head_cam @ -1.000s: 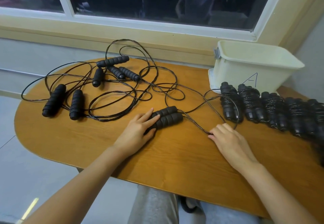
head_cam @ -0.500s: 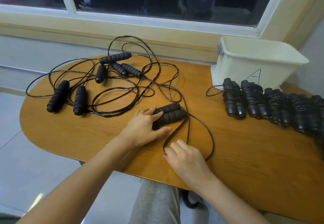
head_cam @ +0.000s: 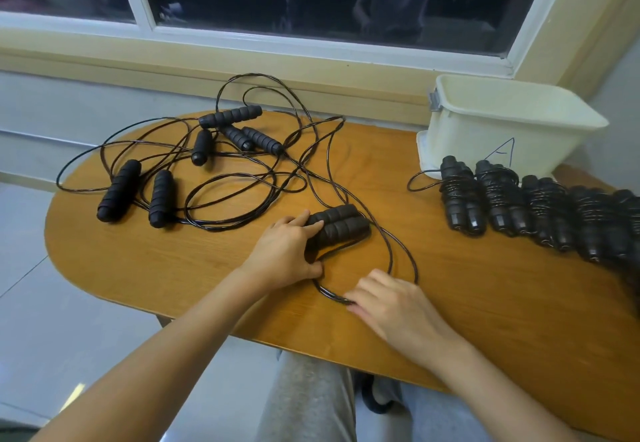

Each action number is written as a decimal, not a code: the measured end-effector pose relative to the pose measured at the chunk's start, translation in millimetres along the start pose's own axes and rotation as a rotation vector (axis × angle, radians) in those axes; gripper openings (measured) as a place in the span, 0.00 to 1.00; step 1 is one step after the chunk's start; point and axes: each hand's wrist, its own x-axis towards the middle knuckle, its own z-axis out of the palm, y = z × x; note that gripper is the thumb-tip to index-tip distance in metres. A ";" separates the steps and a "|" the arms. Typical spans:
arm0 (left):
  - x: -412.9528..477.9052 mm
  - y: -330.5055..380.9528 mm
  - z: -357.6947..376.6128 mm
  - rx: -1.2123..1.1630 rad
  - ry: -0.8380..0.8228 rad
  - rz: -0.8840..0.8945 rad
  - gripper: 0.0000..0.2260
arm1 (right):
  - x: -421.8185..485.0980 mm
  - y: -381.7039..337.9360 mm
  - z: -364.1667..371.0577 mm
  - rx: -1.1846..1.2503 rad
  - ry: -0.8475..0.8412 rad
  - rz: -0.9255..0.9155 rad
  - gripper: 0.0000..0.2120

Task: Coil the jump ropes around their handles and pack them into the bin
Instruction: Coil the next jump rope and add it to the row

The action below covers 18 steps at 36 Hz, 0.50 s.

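1. The cream bin [head_cam: 485, 136] at the far right of the surface [head_cam: 180, 268] bears a hand-drawn "A" [head_cam: 501, 152]; no other writing can be read.
2. The left grip [head_cam: 285, 251] is closed over the near ends of the paired handles [head_cam: 341, 225] at mid-surface, as it was a second ago.
3. The right grip [head_cam: 391, 303] has its fingertips on that rope's cord [head_cam: 330, 296]; I cannot tell whether it pinches or only presses. It has come left from beside the coiled ropes [head_cam: 540, 213], and the cord now lies looped near the handles.
4. The coiled ropes lie in a row just in front of the bin, and the loose ropes [head_cam: 221, 171] stay tangled at the far left.
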 end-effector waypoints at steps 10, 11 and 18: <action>6.7 -21.3 13.0 -0.228 0.170 0.018 0.32 | -4.1 79.1 -17.2 0.254 -0.092 0.236 0.18; 7.8 -23.6 14.2 -0.257 0.169 0.007 0.33 | -3.3 82.7 -16.5 0.267 -0.090 0.239 0.19; 13.4 -30.1 20.6 -0.161 0.179 0.118 0.32 | -1.2 94.0 -10.7 0.280 -0.086 0.246 0.13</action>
